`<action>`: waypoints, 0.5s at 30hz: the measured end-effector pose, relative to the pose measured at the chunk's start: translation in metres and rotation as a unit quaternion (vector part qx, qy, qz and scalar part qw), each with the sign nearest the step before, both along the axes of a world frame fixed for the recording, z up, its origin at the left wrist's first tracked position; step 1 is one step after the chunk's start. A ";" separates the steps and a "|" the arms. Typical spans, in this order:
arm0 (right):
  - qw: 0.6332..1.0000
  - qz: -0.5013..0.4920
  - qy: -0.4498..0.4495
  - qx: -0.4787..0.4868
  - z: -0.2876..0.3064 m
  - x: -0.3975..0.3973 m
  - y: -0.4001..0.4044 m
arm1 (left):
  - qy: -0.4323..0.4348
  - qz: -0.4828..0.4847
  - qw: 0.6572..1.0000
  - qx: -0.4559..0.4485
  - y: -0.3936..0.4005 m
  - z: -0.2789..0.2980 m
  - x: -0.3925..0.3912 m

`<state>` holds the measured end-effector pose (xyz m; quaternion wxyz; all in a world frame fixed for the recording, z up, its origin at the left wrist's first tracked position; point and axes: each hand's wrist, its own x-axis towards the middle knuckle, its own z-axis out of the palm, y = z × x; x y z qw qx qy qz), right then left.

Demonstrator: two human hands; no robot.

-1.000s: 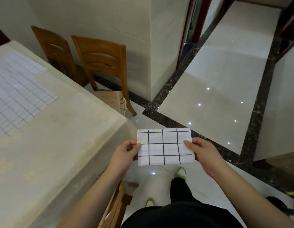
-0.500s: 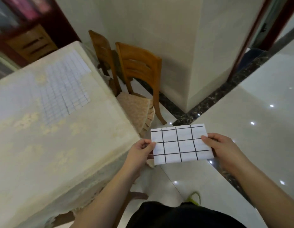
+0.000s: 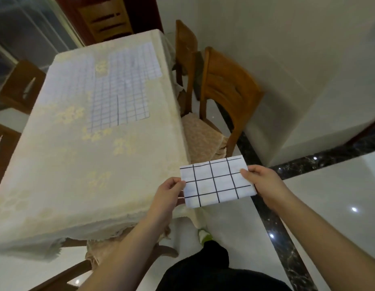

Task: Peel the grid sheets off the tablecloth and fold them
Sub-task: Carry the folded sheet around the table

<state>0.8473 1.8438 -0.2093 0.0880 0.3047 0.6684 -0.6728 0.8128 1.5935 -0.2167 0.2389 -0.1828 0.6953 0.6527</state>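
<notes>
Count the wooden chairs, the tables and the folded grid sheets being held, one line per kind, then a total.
Brown wooden chairs: 6
Table under cream floral tablecloth: 1
Folded white black-lined grid sheet, held in both hands: 1
Total: 8

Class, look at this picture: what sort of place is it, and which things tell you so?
Probably a home dining room: a table under a cream tablecloth, wooden dining chairs pushed beside it, and a polished tile floor.

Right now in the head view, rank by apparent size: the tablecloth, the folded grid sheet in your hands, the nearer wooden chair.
1. Tablecloth
2. Nearer wooden chair
3. Folded grid sheet, smallest although it is nearest the camera.
</notes>
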 end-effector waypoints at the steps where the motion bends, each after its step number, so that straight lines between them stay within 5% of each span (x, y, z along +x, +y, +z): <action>1: 1.000 0.016 -0.004 0.008 0.000 -0.016 -0.003 | -0.001 0.010 1.000 -0.001 -0.004 -0.002 -0.009; 15: 0.966 0.227 -0.025 0.126 -0.017 -0.198 -0.059 | -0.030 0.145 0.989 0.028 -0.057 -0.036 -0.089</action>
